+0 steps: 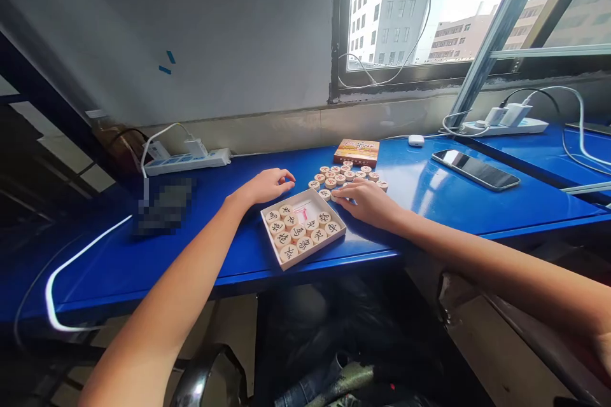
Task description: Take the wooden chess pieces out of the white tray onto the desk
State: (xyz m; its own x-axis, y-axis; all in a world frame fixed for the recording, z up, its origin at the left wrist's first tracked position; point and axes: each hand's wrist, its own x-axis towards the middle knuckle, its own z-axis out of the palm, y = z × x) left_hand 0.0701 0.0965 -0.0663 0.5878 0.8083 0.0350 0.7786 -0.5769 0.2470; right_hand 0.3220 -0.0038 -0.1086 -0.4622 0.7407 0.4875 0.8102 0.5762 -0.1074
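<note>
A shallow cardboard box [334,239] lies on the blue table [420,184], holding several round wooden chess pieces [298,232] with dark characters. More loose pieces [344,175] lie in rows just behind it. My left hand [265,187] rests on the table left of the box's far corner, fingers curled, with nothing visible in it. To the right of the box, my right hand [365,201] lies palm down, its fingertips touching a loose piece [325,194] at the box's far edge. The box lid [356,152] lies behind the loose pieces.
A white power strip [186,162] with a plug sits at the back left, its cable running along the table. A phone [475,169] and a small white case [416,140] lie to the right. A second power strip [506,126] lies below the window. A blurred dark object [162,206] is at left.
</note>
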